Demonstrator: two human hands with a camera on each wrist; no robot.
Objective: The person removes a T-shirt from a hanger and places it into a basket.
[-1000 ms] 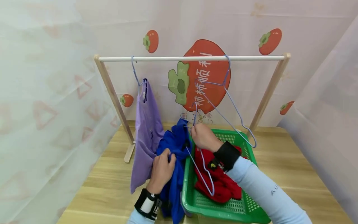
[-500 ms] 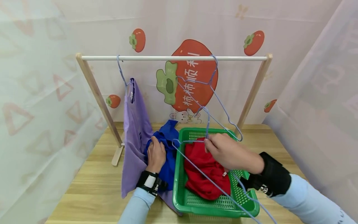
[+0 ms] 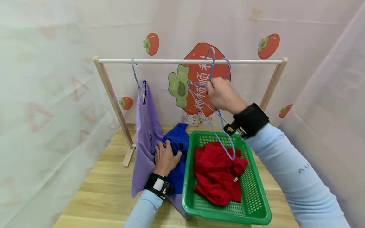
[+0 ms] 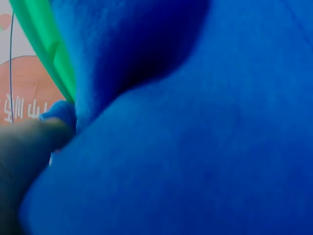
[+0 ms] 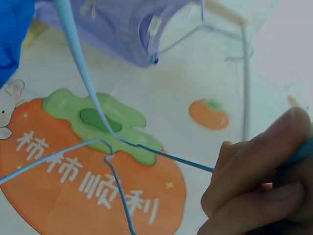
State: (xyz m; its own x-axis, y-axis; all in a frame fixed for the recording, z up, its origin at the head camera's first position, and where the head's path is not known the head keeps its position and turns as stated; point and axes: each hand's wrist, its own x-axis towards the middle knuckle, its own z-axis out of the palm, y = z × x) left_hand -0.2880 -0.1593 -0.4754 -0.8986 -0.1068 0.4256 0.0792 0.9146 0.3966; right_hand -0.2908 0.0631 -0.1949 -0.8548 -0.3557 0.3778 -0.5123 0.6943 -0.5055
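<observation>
In the head view my left hand (image 3: 166, 158) lies on a crumpled blue garment (image 3: 177, 130), its fingers bent into the cloth. Blue fabric (image 4: 186, 156) fills most of the left wrist view, with the blurred thumb at its left. My right hand (image 3: 223, 94) grips a light-blue wire hanger (image 3: 213, 54) just below the hook. This hanger is bare, and its hook rises above the white rod (image 3: 162, 61). Close behind it, a second bare hanger (image 3: 229, 67) hangs on the rod, partly covered by the right hand.
At the rod's left, a purple garment (image 3: 148, 126) hangs from another hanger (image 3: 134, 71), its lower part beside the blue garment. A green basket (image 3: 225, 216) with a red garment (image 3: 215, 172) stands at the right. Wooden legs (image 3: 112, 95) support the rod.
The hanger, partly in the blue garment a second ago, came out rightward over the basket, then rose to the rod in my right hand. My left hand stays at the blue garment.
</observation>
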